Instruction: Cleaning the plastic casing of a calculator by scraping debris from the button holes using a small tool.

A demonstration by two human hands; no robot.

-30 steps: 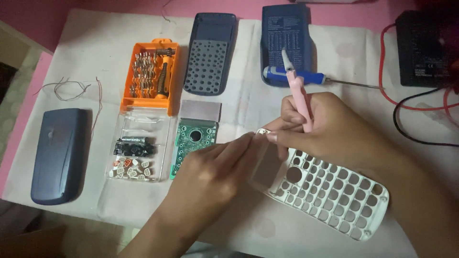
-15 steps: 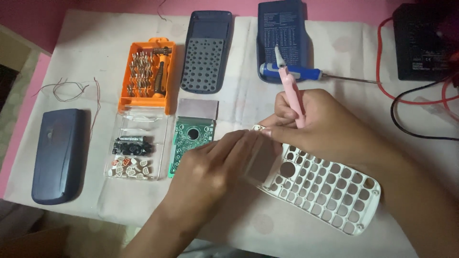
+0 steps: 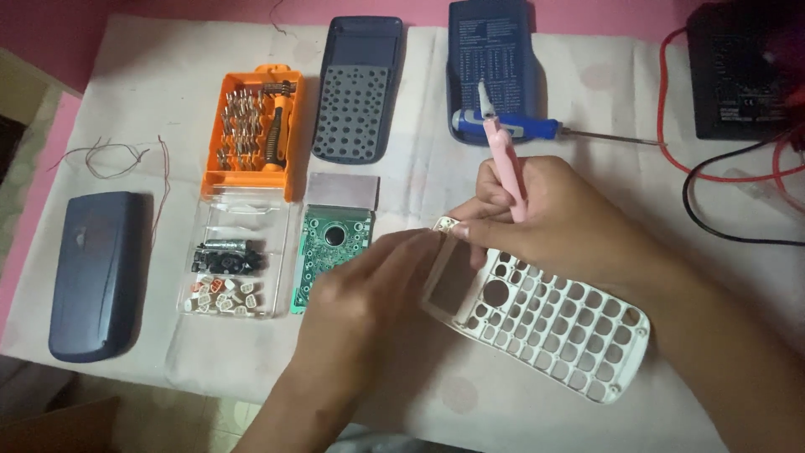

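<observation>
A white calculator front frame (image 3: 553, 323) with many key holes lies tilted across the white cloth. My right hand (image 3: 558, 222) pinches its upper left corner and also holds a pink tool (image 3: 506, 168) that points up. My left hand (image 3: 369, 302) rests fingers on the frame's left edge beside the display window. Just left of my left hand lies a green circuit board (image 3: 329, 252) with a grey display strip on top.
An orange screwdriver bit set (image 3: 251, 130) stands over a clear tray (image 3: 226, 273) of small parts. Dark blue calculator shells (image 3: 92, 273) (image 3: 356, 88) (image 3: 490, 59), a blue-handled screwdriver (image 3: 511, 127), thin loose wires (image 3: 109, 155) and a black device (image 3: 738, 71) with red and black leads surround the work.
The white frame and both hands have shifted slightly; my left fingers have slid along the frame's left edge near the display window.
</observation>
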